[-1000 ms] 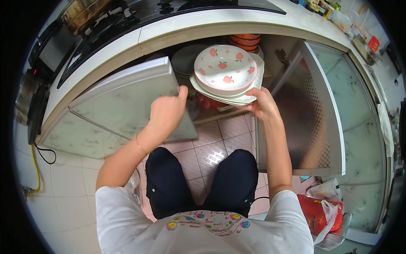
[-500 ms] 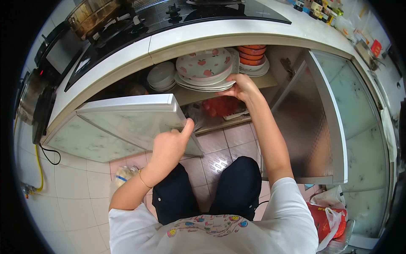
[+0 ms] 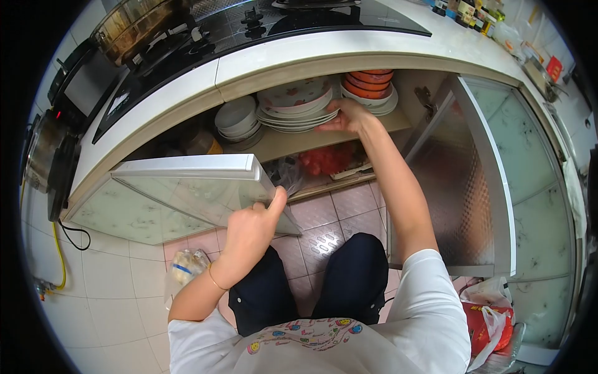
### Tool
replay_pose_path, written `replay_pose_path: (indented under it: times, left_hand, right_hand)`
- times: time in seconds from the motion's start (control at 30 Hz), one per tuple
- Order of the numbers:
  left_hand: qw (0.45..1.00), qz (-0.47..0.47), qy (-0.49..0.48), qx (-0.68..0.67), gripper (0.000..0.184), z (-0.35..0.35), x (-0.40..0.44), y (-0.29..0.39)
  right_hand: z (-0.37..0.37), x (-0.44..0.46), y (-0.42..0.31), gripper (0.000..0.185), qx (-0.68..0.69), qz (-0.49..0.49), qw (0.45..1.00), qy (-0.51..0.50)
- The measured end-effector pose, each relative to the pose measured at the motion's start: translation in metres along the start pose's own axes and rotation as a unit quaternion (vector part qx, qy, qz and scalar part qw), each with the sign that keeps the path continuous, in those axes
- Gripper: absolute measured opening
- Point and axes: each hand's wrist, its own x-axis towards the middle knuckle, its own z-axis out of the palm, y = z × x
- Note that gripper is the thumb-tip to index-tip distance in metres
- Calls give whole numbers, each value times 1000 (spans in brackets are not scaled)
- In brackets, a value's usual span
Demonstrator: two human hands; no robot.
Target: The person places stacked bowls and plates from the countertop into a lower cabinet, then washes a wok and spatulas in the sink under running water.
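My left hand (image 3: 249,221) is wrapped round the free edge of the left cabinet door (image 3: 187,187), thumb pointing up along it. Inside the cabinet, my right hand (image 3: 347,117) grips the right rim of a stack of white plates (image 3: 293,123). A large bowl with pink fruit prints (image 3: 293,98) rests on top of those plates, its far part shaded under the counter. White bowls (image 3: 237,117) stand left of the stack. To the right, orange bowls (image 3: 369,86) sit piled on white dishes (image 3: 383,105).
The right cabinet door (image 3: 461,187) stands open beside my right arm. Above is the white counter edge (image 3: 280,65) with a black gas hob (image 3: 299,22). A red bag (image 3: 324,161) lies on the lower level. Plastic bags (image 3: 489,324) stand on the floor at right.
The plate stack and the printed bowl have moved deeper into the cabinet and slightly left, my right hand going with them. My left hand stays on the door.
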Motion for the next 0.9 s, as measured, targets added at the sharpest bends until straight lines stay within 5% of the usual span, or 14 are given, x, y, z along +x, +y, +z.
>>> replay_pose_path:
  times: [0.33,0.63,0.9]
  left_hand:
    - [1000,-6,-3,-23,41,4,5,-2]
    - [1000,0,-8,-24,39,8,9,-6]
    - [999,11,12,-43,33,14,37,-17]
  right_hand:
    - [-24,28,-7,37,-112,9,994,-13]
    - [8,-4,22,42,-37,-62,993,89]
    - [49,-9,83,45,0,-396,893,214]
